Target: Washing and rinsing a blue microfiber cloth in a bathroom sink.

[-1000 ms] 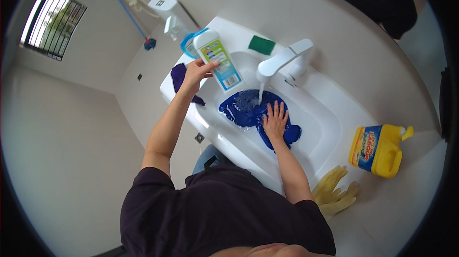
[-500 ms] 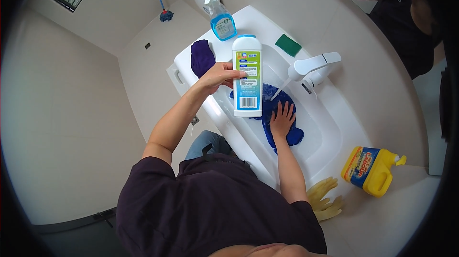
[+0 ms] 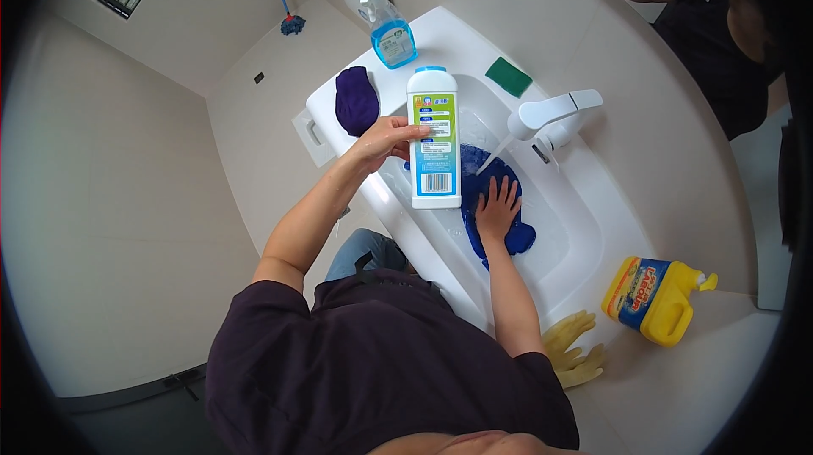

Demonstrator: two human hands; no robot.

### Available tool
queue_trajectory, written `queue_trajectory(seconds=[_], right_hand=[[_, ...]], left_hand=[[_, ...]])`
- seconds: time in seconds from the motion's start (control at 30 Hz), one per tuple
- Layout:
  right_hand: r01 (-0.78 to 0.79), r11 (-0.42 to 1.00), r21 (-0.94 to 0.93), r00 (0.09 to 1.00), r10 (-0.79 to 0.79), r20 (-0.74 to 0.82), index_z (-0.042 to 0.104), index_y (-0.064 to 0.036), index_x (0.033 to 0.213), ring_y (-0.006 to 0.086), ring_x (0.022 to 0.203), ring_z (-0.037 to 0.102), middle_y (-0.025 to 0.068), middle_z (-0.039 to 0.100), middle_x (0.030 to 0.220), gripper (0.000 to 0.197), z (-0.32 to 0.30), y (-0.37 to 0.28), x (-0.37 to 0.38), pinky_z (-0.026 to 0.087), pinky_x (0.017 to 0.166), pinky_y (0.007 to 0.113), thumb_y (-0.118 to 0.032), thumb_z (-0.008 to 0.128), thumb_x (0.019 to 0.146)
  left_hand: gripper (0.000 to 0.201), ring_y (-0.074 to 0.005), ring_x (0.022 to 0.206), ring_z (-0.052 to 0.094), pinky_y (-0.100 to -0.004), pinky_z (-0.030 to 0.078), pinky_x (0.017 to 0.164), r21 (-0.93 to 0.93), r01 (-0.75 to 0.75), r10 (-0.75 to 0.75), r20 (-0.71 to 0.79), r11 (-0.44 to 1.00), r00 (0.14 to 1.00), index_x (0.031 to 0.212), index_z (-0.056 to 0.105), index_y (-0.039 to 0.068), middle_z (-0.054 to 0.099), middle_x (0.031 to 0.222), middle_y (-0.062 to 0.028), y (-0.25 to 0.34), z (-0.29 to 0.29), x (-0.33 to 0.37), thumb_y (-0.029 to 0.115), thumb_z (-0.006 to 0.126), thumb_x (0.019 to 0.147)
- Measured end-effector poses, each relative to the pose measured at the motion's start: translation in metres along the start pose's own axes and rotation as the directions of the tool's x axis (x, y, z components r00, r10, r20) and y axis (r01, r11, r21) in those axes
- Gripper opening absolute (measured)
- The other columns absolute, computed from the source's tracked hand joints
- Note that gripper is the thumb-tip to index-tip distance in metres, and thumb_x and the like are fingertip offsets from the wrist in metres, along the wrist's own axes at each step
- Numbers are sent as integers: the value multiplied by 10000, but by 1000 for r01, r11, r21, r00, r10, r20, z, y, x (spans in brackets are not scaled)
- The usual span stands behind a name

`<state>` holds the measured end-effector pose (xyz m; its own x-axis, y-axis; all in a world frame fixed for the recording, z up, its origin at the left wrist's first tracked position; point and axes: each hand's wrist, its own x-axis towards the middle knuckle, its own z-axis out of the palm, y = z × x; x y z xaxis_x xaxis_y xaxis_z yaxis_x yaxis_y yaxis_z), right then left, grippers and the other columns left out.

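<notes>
My left hand (image 3: 391,142) grips a white bottle (image 3: 434,150) with a green and blue label and a blue cap, held upright over the left part of the white sink (image 3: 555,260). Inside the basin lies a wet blue cloth (image 3: 518,237), partly hidden behind the bottle. Fingers spread, my right hand (image 3: 498,211) rests flat on this cloth. Water runs from the white faucet (image 3: 555,116) onto the cloth just beyond my right fingertips.
On the sink's far rim stand a spray bottle (image 3: 395,42) of blue liquid and a green scouring pad (image 3: 509,77). A dark purple cloth (image 3: 356,101) drapes over the left rim. To the right are yellow rubber gloves (image 3: 576,349) and a yellow jug (image 3: 656,298).
The bottle in my left hand has shifted very slightly left and its top a little lower. My right hand stays on the blue cloth, and the water keeps running.
</notes>
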<state>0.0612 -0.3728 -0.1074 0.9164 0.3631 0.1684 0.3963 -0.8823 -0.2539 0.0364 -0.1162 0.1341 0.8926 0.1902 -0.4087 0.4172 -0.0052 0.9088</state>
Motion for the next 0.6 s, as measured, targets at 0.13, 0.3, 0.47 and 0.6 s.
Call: queue_trajectory(seconds=[0.13,0.3,0.47,0.6], right_hand=[[-3,1000,8,1000,3,0,410,-165,1360,331,1381,190,121,291,1467,490,0,0,0,188,1069,548,-331,484,905],[-9,1000,14,1000,9,4,409,-164,1362,331,1382,184,121,282,1471,488,0,-1,0,183,1071,547,-332,479,908],[-1,1000,1,1000,1,1,412,-168,1359,334,1378,194,119,290,1467,488,1,0,0,188,1069,547,-335,483,906],[-2,1000,7,1000,2,-16,410,-169,1359,334,1377,198,119,294,1464,494,2,0,0,190,1068,548,-333,491,901]], left_hand=[[583,-203,742,686,-307,546,677,10,0,0,17,1000,1000,1011,667,-6,688,895,-146,1,3,0,482,748,703],[598,-207,748,687,-313,548,692,23,-6,5,43,1000,999,1017,667,-1,688,908,-145,0,4,1,498,748,696],[597,-208,753,687,-316,548,696,36,0,-1,40,999,999,1017,669,3,688,913,-147,0,6,2,496,752,691],[588,-208,761,686,-311,547,695,35,-1,-1,57,999,998,1015,670,2,688,909,-145,1,6,2,485,755,692]])
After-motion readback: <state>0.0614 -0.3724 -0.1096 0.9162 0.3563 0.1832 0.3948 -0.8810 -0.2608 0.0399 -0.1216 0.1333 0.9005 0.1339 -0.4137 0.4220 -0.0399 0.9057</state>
